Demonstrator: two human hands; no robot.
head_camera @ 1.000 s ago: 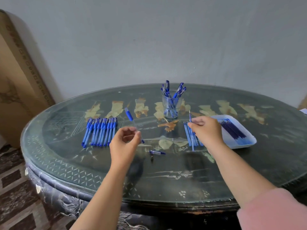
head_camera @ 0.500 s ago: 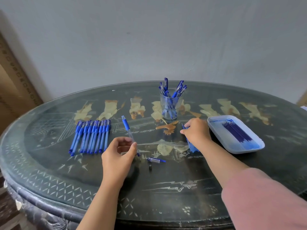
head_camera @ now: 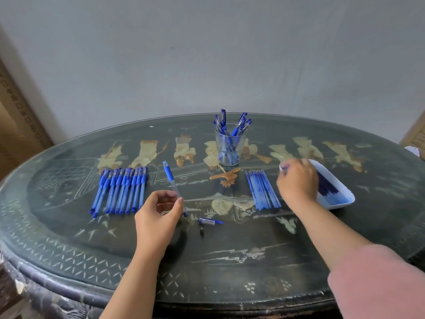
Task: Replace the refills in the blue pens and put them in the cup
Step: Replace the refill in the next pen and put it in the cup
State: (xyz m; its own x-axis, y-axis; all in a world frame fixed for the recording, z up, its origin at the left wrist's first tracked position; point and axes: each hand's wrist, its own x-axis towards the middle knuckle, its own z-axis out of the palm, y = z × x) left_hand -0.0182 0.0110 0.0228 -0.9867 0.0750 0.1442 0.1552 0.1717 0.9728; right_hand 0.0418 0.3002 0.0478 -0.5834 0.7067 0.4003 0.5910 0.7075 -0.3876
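Head view: your left hand (head_camera: pixel 158 217) is pinching the pen barrel (head_camera: pixel 174 187) near its tail, tilted above the surface (head_camera: pixel 230 249). You are handling a likely light, stiff, slippery part. Your right hand (head_camera: pixel 297 183) is hovering at the tray (head_camera: pixel 345 203); blur is hiding its grip. Be pinching a thin refill (head_camera: pixel 326 187) mid-length.

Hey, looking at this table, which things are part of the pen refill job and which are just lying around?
Part of the job: pen barrel in the left hand, row of blue pens, loose refills, tray of refills by the right hand, glass cup, pen cap, small black end piece.
Lying about: cardboard box at the left.
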